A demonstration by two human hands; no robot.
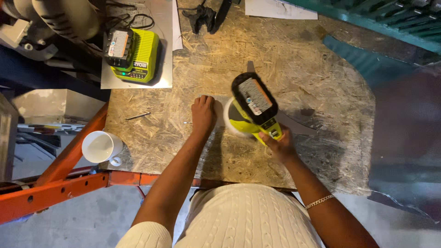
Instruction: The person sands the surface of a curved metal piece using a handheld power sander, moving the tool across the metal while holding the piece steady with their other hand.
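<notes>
Head view, looking down on a chipboard worktop (pixel 285 59). Our right hand (pixel 280 146) is clenched around the rear handle of a yellow-green cordless power tool (pixel 251 111), whose black battery pack faces the camera; the tool sits on a thin grey metal sheet (pixel 301 123) near the middle of the worktop, and its round pale base hides the part of the sheet under it. Just beside the grip, on its left, our left hand (pixel 203 112) is closed into a loose fist and presses down on the edge of the same sheet; whether it pinches anything we cannot tell. Left of that fist lie a small screw (pixel 187 122) and, farther out, a slim metal rod (pixel 137 116). Well beyond both hands, at the far left corner, a yellow-green battery charger (pixel 133 56) with a battery seated in it rests on a steel plate (pixel 161 18). A white mug (pixel 98 147) stands at the near left edge, over an orange frame rail (pixel 55 190). A black glove (pixel 202 16) and white paper (pixel 280 9) lie at the far edge.
</notes>
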